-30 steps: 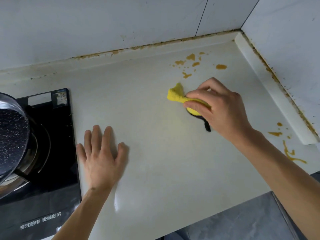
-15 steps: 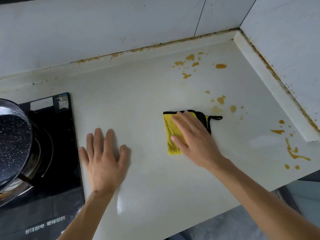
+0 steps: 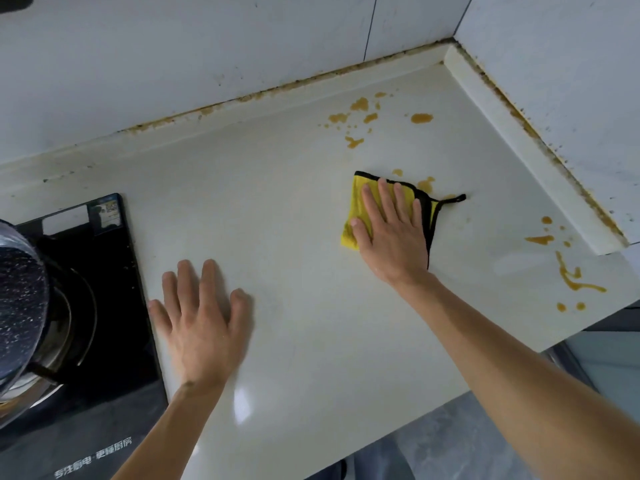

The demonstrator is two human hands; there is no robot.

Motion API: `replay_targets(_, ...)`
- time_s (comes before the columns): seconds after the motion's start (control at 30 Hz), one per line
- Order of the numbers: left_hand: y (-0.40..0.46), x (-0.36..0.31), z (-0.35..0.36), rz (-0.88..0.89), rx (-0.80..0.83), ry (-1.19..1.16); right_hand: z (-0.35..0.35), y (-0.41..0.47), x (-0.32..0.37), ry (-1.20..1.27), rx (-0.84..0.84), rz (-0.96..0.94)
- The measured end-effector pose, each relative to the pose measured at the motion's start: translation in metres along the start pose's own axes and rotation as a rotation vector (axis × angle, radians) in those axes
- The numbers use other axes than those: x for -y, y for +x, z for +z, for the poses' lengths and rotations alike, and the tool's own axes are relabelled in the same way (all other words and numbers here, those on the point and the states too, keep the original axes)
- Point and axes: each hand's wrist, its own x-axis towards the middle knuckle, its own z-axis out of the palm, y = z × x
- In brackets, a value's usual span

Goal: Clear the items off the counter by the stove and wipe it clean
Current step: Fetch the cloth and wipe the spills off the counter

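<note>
Three patches of orange-brown spill are left on the pale cream stone bench [image 3: 294,209]: one cluster near the back wall [image 3: 360,114], one just past the cloth's far edge [image 3: 425,183], one by the right-hand upstand [image 3: 568,271]. No loose items show on the bench, so clearing looks done and wiping is the step in hand.

Black glass induction hob [image 3: 114,306] sits at left, carrying a speckled steel pan [image 3: 20,306].

Left hand [image 3: 204,320]: flat, fingers spread, palm down on bare bench beside the hob, holding nothing; it acts as a brace.

Right hand [image 3: 391,230]: flat and open, palm pressing the yellow microfibre cloth with black trim [image 3: 356,195] onto the bench, not gripping it.

Judgement: push the cloth forward over the nearest spots with even palm pressure, then work outward to the back cluster and the right-hand streak. Refold to a clean face once soiled, or the spill may smear.
</note>
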Motion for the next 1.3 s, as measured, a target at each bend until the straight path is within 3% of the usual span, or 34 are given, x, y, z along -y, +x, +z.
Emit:
replay_targets(0.2,-0.002,-0.003,-0.004,-0.019,0.018,-0.013,0.005,-0.06,-0.039,-0.028,0.018,-0.269)
replay_targets(0.3,-0.005,-0.02,-0.001,0.034,-0.015,-0.032,-0.005,-0.068,-0.093,-0.048,0.037,-0.19)
replay_targets(0.4,-0.014,-0.071,0.008,0.159,0.057,-0.037,-0.016,-0.042,-0.12,-0.036,0.066,-0.06)
replay_targets(0.57,-0.008,-0.145,0.028,0.315,0.108,-0.043,-0.016,0.027,-0.089,-0.033,0.024,-0.041)
replay_targets(0.67,0.0,-0.158,0.036,0.34,0.13,0.02,-0.011,0.025,-0.079,-0.034,0.001,-0.164)
replay_targets(0.8,-0.003,-0.159,0.043,0.309,0.103,0.026,-0.007,-0.007,-0.125,-0.056,-0.003,-0.42)
replay_targets(0.93,-0.003,-0.161,0.046,0.305,0.062,0.025,-0.015,0.025,-0.157,-0.081,0.013,-0.332)
replay_targets(1.13,-0.003,-0.159,0.05,0.29,0.046,0.001,-0.014,0.08,-0.087,-0.031,0.005,-0.212)
replay_targets(1.2,-0.004,-0.159,0.051,0.281,0.05,0.0,-0.011,0.072,-0.068,-0.028,0.006,-0.3)
replay_targets(1.3,-0.004,-0.156,0.054,0.287,0.047,-0.003,-0.009,0.05,-0.077,-0.045,0.02,-0.583)
